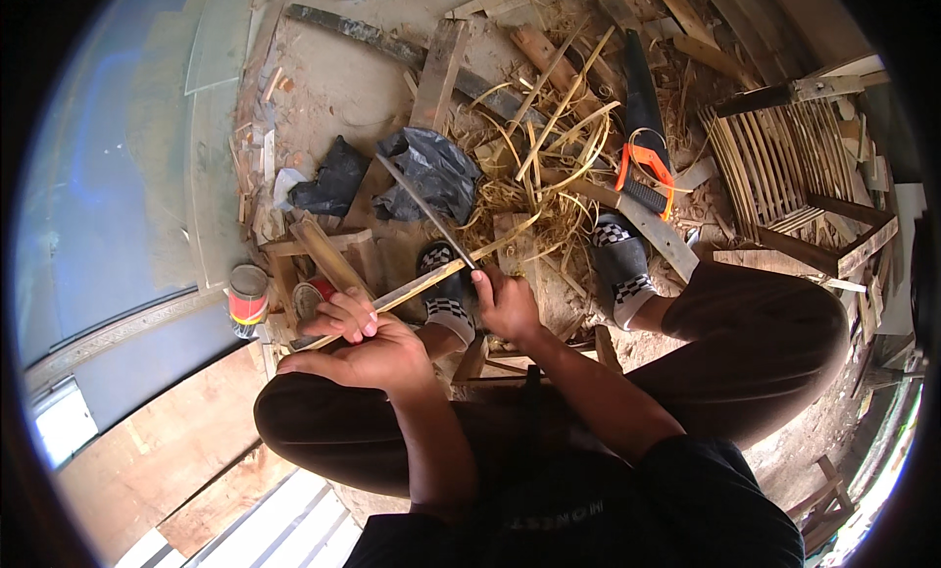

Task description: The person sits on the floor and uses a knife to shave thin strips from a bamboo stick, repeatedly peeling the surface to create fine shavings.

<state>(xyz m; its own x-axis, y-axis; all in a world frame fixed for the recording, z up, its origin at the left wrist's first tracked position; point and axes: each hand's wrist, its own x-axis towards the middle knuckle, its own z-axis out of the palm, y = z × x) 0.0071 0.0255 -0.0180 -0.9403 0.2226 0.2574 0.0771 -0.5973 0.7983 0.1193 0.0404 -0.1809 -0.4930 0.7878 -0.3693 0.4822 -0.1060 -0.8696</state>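
A long, narrow bamboo strip (417, 286) runs slantwise from beside my left knee up to the right, its far end thin and curled. My left hand (368, 347) is palm up over the knee with curled fingers round the strip's near part. In my right hand (508, 308) is a knife (423, 203), its long dark blade pointing up and to the left. The blade's lower end crosses the strip close to my right thumb. My fist hides the knife's handle.
Pale bamboo shavings (554, 166) lie heaped beyond my feet. A saw (642, 127) with an orange handle rests on them. At right stands a slatted wooden frame (784, 166); at left, a paint can (248, 298). Black plastic sheets (431, 171) and boards (441, 73) lie ahead.
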